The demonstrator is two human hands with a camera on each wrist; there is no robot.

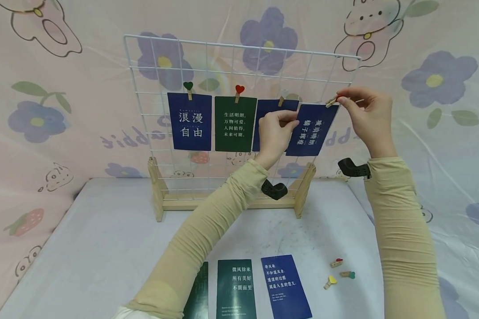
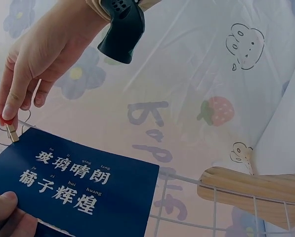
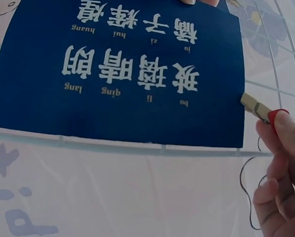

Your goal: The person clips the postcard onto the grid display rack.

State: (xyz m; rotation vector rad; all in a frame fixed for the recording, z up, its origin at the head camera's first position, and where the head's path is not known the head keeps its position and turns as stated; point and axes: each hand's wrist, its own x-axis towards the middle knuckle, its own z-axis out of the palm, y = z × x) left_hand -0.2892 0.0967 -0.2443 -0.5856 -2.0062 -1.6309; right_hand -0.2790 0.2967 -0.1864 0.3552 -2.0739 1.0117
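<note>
My left hand (image 1: 277,135) pinches the edge of a blue card (image 1: 310,129) with white characters, held against the white wire grid (image 1: 223,44). In the head view this card lies sideways and slightly tilted, rightmost in the row. Between thumb and fingertips, my right hand (image 1: 369,117) pinches a small wooden clothespin (image 3: 256,107) with a red heart. The tip of the clothespin is right at the card's top edge, near its right corner. Behind my left hand, another blue card (image 1: 277,106) is partly hidden, hanging from a clothespin.
A blue card (image 1: 189,122) and a green card (image 1: 235,124) hang farther left on heart clothespins. The grid stands on a wooden base (image 1: 191,204). Nearer on the white table lie a green card (image 1: 235,294), a blue card (image 1: 285,288), a partly covered green card and several clothespins (image 1: 347,274).
</note>
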